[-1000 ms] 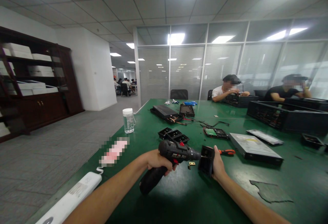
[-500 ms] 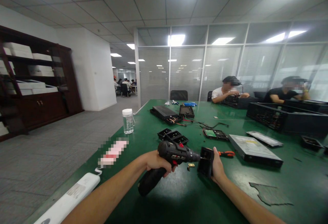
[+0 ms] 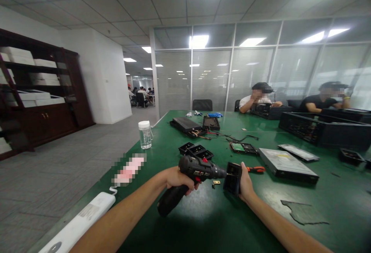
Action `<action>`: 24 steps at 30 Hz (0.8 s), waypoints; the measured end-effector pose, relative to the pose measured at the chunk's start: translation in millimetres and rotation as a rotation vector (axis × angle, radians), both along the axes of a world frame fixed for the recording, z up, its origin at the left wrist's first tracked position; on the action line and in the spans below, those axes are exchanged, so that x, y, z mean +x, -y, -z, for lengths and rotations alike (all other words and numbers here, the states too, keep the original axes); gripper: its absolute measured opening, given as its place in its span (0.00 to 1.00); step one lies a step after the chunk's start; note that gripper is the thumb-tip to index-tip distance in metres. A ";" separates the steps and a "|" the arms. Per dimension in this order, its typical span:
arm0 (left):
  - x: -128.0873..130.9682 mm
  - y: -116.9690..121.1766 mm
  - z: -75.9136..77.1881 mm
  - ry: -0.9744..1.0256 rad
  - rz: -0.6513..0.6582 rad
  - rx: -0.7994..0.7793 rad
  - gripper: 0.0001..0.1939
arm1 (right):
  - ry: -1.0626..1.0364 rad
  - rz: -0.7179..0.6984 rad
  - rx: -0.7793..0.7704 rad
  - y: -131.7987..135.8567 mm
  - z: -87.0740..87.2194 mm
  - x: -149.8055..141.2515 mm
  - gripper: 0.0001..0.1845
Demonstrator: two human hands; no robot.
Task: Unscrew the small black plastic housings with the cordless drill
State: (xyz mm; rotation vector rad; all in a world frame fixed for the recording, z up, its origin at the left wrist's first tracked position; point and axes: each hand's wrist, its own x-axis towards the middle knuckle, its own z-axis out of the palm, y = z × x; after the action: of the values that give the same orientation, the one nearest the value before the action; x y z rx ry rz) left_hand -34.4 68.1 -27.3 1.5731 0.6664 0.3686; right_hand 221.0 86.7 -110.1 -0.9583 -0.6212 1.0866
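Note:
My left hand (image 3: 180, 180) is wrapped round the grip of a black cordless drill (image 3: 199, 168) with red switches. The drill lies level, its bit pointing right into the open side of a small black plastic box (image 3: 232, 179). My right hand (image 3: 245, 183) holds that box from its right side, tilted up above the table; some of the fingers are hidden behind it. A small yellow metal piece (image 3: 216, 182) lies on the table below the chuck. Just beyond the drill sit several similar black plastic boxes (image 3: 197, 151).
An orange-handled tool (image 3: 257, 169) lies behind my right hand. To the right are an optical drive (image 3: 286, 164) and a jagged dark sheet (image 3: 304, 211). At left stand a water bottle (image 3: 145, 135) and a white power strip (image 3: 87, 216). Co-workers sit beyond a black computer case (image 3: 324, 129).
The drill and the box keep nearly the same place, bit still inside the box. My view has tilted slightly. Across the table, a co-worker's hand has risen toward the head.

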 end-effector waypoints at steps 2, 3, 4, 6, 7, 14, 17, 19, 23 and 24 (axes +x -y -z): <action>-0.1 -0.3 1.0 0.000 -0.002 0.001 0.11 | 0.002 -0.025 0.007 -0.8 1.0 0.9 0.25; -0.1 -0.2 1.3 0.000 -0.001 0.002 0.11 | 0.001 -0.033 0.011 -1.1 1.6 1.4 0.25; -0.1 0.0 1.3 0.000 -0.001 0.003 0.11 | 0.000 -0.036 0.017 -1.4 2.1 1.9 0.24; 0.1 0.7 0.4 -0.003 0.001 0.003 0.10 | -0.003 -0.040 0.019 -1.7 2.9 2.7 0.24; 0.3 1.2 -0.4 -0.004 0.004 0.003 0.11 | -0.003 -0.042 0.017 -1.8 3.2 2.9 0.24; 1.9 1.4 -3.0 -0.003 0.011 0.033 0.13 | -0.026 -0.055 0.001 -4.4 5.5 3.7 0.24; 1.2 0.1 -0.7 0.000 0.006 0.043 0.13 | -0.017 -0.051 0.020 -6.6 7.6 4.6 0.23; 0.3 -0.8 0.9 0.002 0.002 0.034 0.13 | -0.009 -0.050 0.027 -7.8 8.9 5.0 0.24; -1.1 -2.6 2.8 -0.008 -0.004 0.021 0.11 | -0.012 -0.062 0.036 -8.7 9.6 4.8 0.24; -1.3 -3.0 2.8 -0.011 -0.002 0.020 0.11 | -0.009 -0.060 0.036 -8.6 9.2 4.5 0.24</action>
State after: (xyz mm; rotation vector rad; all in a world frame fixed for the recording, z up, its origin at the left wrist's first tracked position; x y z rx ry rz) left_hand -35.7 71.2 -30.1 1.5949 0.6747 0.3694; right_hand 225.5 95.3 -119.3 -0.9082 -0.6639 1.1289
